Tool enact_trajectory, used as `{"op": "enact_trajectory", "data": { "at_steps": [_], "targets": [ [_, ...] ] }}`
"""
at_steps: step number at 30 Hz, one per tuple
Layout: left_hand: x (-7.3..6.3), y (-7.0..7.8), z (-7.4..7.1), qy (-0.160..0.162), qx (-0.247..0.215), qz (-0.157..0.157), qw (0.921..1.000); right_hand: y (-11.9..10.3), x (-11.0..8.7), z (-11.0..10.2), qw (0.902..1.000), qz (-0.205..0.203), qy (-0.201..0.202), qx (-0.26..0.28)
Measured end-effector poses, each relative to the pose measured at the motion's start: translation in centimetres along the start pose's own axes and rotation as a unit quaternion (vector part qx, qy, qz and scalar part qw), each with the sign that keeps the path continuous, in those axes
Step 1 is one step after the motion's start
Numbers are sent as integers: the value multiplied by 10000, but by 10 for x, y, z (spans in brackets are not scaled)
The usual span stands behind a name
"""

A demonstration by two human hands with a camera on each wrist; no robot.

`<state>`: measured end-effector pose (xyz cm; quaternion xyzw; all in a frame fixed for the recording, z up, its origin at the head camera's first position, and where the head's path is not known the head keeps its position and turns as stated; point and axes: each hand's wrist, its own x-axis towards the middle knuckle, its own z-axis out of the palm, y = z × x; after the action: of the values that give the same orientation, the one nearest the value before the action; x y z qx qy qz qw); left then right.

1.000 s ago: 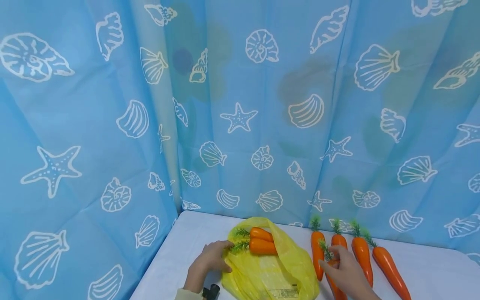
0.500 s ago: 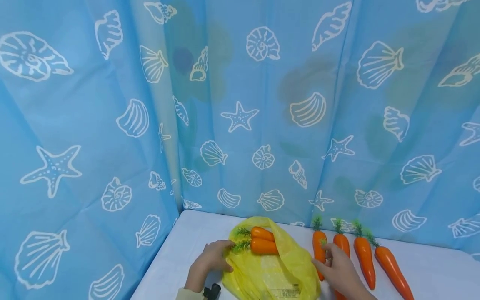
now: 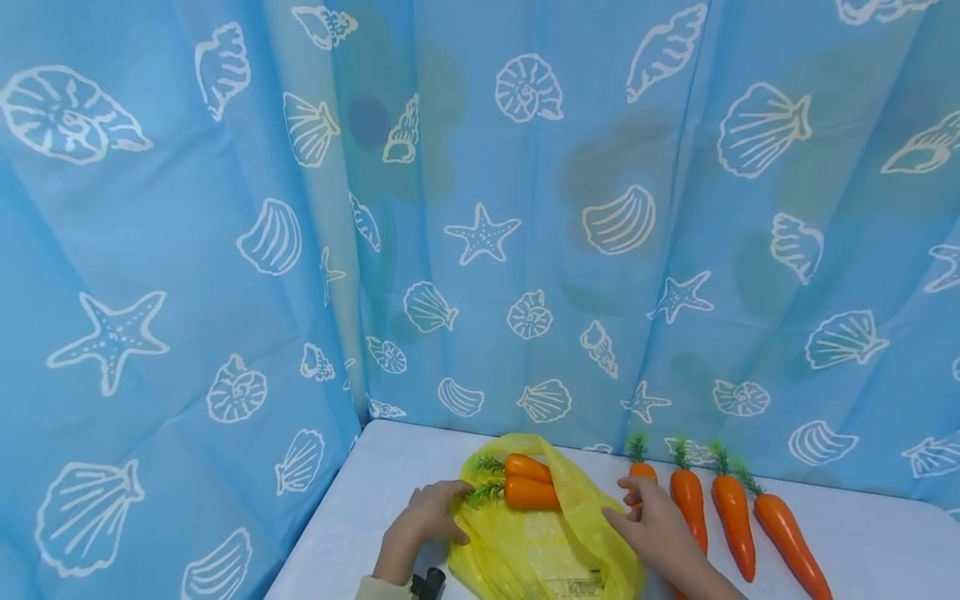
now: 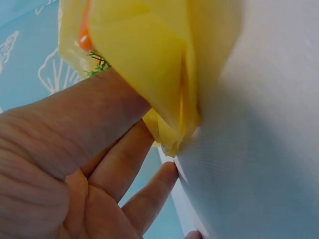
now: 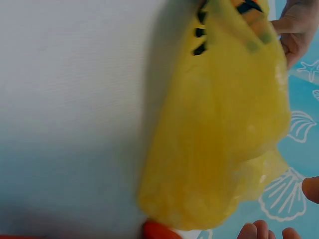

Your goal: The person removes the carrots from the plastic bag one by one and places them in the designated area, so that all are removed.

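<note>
A yellow plastic bag [image 3: 540, 550] lies with its mouth toward the left; two toy carrots [image 3: 531, 492] with green tops show in the mouth. My left hand [image 3: 435, 512] holds the bag's edge, with thumb and forefinger tips tucked behind the plastic in the left wrist view. Palm down, my right hand [image 3: 652, 525] reaches over the leftmost loose carrot [image 3: 642, 472] beside the bag. Another carrot [image 3: 678, 594] is mostly hidden under its wrist. In the right wrist view, the fingers [image 5: 255, 230] and thumb stand apart with nothing between them.
Further loose carrots [image 3: 688, 504] lie in a row at the right, green tops toward the back. The white table [image 3: 405, 454] meets a blue curtain [image 3: 487, 358] with shell drawings at the back and left. A small black object [image 3: 431, 583] is by my left wrist.
My right hand has moved left from the carrot lying nearest me, toward the bag, and now covers part of the leftmost carrot. My left hand and the bag have stayed in place.
</note>
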<state>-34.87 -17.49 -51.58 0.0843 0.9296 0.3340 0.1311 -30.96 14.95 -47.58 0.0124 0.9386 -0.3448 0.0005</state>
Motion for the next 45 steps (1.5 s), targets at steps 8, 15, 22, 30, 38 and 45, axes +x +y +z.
{"op": "enact_trajectory", "data": {
  "at_steps": [8,15,22,30,38,45],
  "targets": [
    [0,2,-4,-23,-133,-118,9998,-20,5,9,9983,-285,-145,486],
    [-1,1,-2,-43,-156,-149,9998,-37,3,20,9964,-526,-212,632],
    [1,-2,-1,-20,-107,-67,9999,-54,6,37,9933,-806,-270,781],
    [1,-2,1,64,-121,-125,9998,-67,9,55,9878,-960,-495,1122],
    [2,-1,0,0,-174,-238,9996,-67,21,74,9824,-1301,-678,1157],
    [2,-2,1,32,-135,-161,9998,-57,35,82,9821,-1358,-597,1166]
  ]
}}
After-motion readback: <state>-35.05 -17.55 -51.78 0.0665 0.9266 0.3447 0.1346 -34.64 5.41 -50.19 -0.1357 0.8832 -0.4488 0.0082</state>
